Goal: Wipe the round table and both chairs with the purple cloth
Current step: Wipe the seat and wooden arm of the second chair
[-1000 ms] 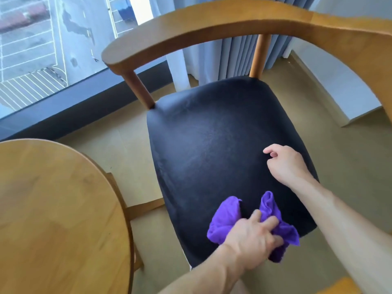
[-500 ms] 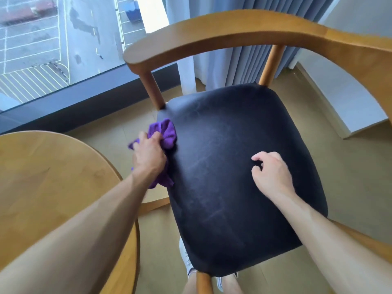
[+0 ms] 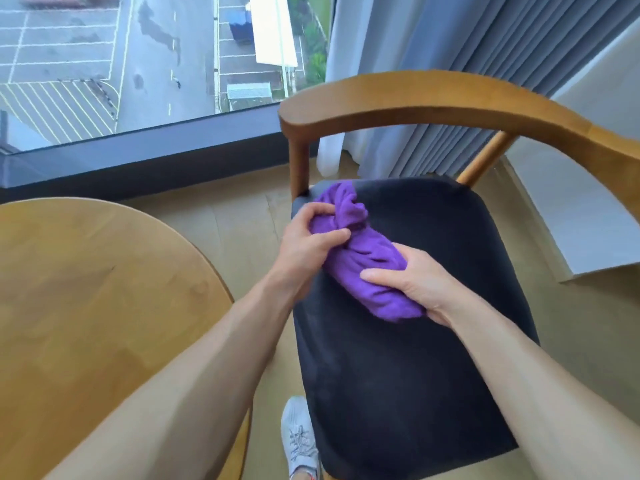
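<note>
The purple cloth (image 3: pixel 363 258) has been carried onto the seat (image 3: pixel 433 341). It is now gripped by the right hand (image 3: pixel 420 282) too, not only the left hand (image 3: pixel 308 247).

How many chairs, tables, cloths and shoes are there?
Chairs: 1, black seat
Round tables: 1
Purple cloths: 1, held by left hand and right hand
Shoes: 1, grey
Total: 4

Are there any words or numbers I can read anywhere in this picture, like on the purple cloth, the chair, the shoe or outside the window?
None can be read.
purple cloth: plain, no label showing.
chair and round table: no writing.
shoe: no brand visible.
Outside the window: only painted parking lines and stripes, no words or numbers.
</note>
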Demonstrator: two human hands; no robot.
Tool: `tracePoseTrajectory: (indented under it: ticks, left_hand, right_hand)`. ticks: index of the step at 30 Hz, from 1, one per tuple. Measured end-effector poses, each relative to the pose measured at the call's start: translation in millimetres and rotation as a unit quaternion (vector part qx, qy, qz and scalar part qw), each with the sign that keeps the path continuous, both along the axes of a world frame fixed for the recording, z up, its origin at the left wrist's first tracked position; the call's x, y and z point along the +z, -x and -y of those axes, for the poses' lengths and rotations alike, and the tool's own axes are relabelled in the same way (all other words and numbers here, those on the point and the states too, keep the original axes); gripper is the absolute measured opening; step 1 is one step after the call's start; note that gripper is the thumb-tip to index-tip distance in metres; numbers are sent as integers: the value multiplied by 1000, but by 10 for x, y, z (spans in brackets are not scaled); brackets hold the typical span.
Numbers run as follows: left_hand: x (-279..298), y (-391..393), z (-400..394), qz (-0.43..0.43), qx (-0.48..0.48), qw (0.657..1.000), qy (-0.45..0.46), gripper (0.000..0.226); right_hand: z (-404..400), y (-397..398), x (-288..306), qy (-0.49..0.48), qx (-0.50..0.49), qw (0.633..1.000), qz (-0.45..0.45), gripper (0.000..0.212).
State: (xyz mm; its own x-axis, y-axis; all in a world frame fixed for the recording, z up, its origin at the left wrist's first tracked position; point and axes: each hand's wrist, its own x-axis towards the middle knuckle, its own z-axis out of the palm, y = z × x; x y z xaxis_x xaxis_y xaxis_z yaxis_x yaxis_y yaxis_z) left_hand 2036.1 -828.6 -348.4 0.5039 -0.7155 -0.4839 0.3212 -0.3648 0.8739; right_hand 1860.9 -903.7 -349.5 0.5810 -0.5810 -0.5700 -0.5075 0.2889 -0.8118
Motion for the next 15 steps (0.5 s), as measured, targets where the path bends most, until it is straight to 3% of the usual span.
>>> tracePoseTrajectory:
  ticks: [3,7,11,15]
  left_hand:
    - [-164,-243,-144,-16,48,996,-72,65]
    - [-290,-311,-234,37,98,987,-124,53]
    - [-273,-357,-240,179,137,968,-109,29]
    - [-157,-432,-105,189,229,951,-81,28]
  right_hand:
    - [174,-180,17,104,64,990,-66,27]
    - [277,-340,-126,198,75,969,-126,38]
    - [366,-475,-197,112,51,991,-55,37]
    - [532,-749,-146,62,18,997,32,32]
